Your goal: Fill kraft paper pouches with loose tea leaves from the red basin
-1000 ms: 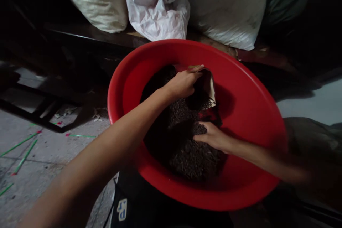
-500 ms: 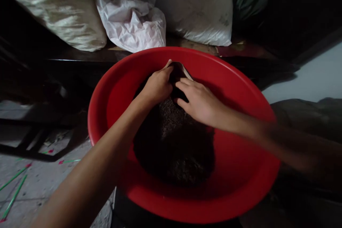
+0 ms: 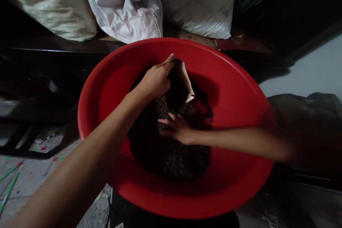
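A wide red plastic basin [image 3: 240, 99] holds a heap of dark, loose, dry material [image 3: 179, 164] that looks like crumbled tea leaves. At the far side of the heap, my left hand [image 3: 156, 80] is closed on the rim of a pale paper bag [image 3: 187, 82]. The bag's mouth is tipped toward me, and its inside is dark. My right hand [image 3: 177, 130] lies low on the heap, nearer to me than the bag, with fingers spread and partly sunk in the material. Its fingertips are slightly blurred.
Behind the basin, a white plastic sack [image 3: 128, 17], a cream sack [image 3: 58, 10] and a greyish sack [image 3: 200, 3] rest on a dark ledge [image 3: 61, 48]. Under the basin stands a black support [image 3: 144, 213]. Green sticks [image 3: 10, 192] with pink ends lie on the floor at left.
My right hand has left the bag's mouth and come down toward me onto the heap, its fingers spreading. My left hand keeps hold of the bag, whose pale edge now shows more.
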Motion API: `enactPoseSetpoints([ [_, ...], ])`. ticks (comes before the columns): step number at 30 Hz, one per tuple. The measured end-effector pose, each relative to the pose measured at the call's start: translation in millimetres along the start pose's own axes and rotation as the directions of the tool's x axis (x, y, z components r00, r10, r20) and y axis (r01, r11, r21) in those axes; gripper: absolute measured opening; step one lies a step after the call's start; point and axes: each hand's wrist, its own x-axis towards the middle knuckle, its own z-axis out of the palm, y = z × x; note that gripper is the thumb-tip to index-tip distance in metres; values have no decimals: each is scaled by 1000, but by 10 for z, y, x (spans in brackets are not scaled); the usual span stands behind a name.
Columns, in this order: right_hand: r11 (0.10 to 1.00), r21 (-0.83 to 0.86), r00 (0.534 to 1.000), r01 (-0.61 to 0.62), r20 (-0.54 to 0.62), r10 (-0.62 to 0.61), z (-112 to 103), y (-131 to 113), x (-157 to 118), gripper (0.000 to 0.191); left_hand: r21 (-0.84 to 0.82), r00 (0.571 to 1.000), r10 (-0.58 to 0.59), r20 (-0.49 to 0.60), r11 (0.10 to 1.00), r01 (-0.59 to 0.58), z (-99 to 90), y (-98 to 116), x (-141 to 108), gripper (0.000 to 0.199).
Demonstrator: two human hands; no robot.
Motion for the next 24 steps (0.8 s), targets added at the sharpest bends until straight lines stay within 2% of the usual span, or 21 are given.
enactPoseSetpoints([
  [2, 996, -18, 995, 85, 50, -84, 28, -179, -98, 75, 5, 1000, 8, 11, 1000, -8, -31, -10, 4, 58],
  [4, 986, -13, 983, 168, 70, -167, 36, -311, -266, 71, 1, 1000, 15, 9, 1000, -15, -55, -16, 11, 60],
  [7, 985, -41, 985, 166, 41, -165, -22, -429, -489, 65, -18, 1000, 10, 23, 1000, -9, -69, -30, 22, 62],
  [9, 978, -60, 980, 199, 12, -198, -149, -482, -555, 61, -36, 1000, 15, 27, 999, -14, -68, -43, 19, 66],
  [11, 952, -31, 947, 306, -91, -307, -377, -525, -541, 52, -41, 998, 47, 38, 998, -46, -73, -51, 7, 70],
  [13, 929, -22, 885, 369, -296, -359, -686, -554, -445, 44, -38, 993, 95, 70, 995, -92, -95, -48, -10, 69],
  [16, 965, -106, 785, 241, -563, -258, -1158, -597, -177, 35, -61, 988, 133, 78, 990, -128, -179, -22, -36, 68],
  [18, 972, -197, 720, 129, -656, -228, -1397, -659, 41, 28, -109, 993, 120, 23, 987, -117, -271, 7, -52, 73],
  [21, 939, -328, 635, 104, -705, -316, -1666, -813, 336, 26, -168, 993, 46, -106, 984, -64, -412, 50, -66, 70],
  [22, 930, -348, 637, 117, -692, -339, -1752, -864, 411, 25, -173, 989, 17, -149, 984, -43, -440, 58, -64, 66],
  [24, 920, -353, 694, 168, -621, -365, -1919, -929, 504, 23, -173, 973, -35, -228, 985, -5, -449, 55, -45, 57],
])
